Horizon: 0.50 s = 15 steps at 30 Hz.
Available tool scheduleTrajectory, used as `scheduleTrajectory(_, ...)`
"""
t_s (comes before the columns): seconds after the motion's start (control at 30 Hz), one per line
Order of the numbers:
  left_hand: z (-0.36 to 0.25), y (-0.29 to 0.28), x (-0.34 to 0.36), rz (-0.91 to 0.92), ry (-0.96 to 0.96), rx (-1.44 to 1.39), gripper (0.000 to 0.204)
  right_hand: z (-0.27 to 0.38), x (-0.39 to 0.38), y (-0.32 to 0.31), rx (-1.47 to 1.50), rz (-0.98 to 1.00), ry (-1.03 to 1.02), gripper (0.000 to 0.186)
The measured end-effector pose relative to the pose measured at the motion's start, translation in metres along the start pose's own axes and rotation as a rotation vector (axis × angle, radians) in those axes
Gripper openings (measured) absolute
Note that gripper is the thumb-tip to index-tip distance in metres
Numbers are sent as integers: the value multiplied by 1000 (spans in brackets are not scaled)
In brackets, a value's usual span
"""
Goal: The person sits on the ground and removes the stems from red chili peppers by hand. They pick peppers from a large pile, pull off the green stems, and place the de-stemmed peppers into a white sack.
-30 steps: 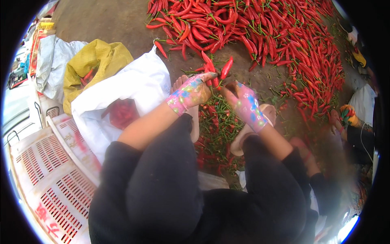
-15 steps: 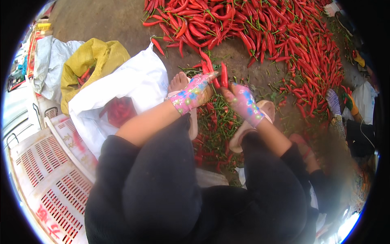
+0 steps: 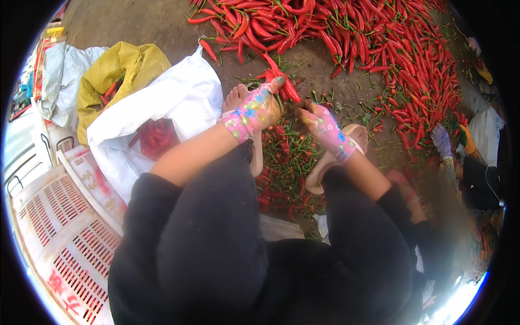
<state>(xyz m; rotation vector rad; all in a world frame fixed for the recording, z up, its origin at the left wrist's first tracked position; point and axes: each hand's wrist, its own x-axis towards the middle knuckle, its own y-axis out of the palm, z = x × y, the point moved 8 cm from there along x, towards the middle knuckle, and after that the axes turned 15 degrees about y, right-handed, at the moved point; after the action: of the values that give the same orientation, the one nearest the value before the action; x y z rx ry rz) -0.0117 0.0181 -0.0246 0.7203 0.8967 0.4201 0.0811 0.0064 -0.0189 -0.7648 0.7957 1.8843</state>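
Note:
My left hand [image 3: 259,110], in a pink flowered glove with bare fingertips, is closed around a few red chili peppers [image 3: 288,89] that stick out past the thumb. My right hand [image 3: 326,129], gloved alike, is just right of them. Its fingers are drawn together near the peppers' lower ends, and whatever is between them is too small to make out. Beneath both hands lies a heap of green stems [image 3: 295,165] mixed with red bits, between my sandalled feet. Beyond spreads a large pile of red chili peppers [image 3: 374,49].
An open white sack [image 3: 189,89] with red peppers [image 3: 157,138] inside stands to my left, beside a yellow sack [image 3: 122,62]. Pale slotted plastic crates [image 3: 51,208] sit at the lower left. On the right are another person's purple glove [image 3: 442,142] and an orange-yellow glove [image 3: 469,141].
The pepper upright at my right fingertips is no longer there. My right hand has drawn slightly down, its fingers curled closer, while my left hand still holds peppers. The view has shifted slightly.

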Motion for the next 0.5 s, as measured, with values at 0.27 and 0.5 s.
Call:
scheduleTrajectory(0.27,-3,-1,-4,-106,270,771,20,13,-3,9,-243,74,-175,23)
scheduleTrajectory(0.5,-13,-18,1,-61,222,673,25,48,-38,23,-908,-167,-617,14)
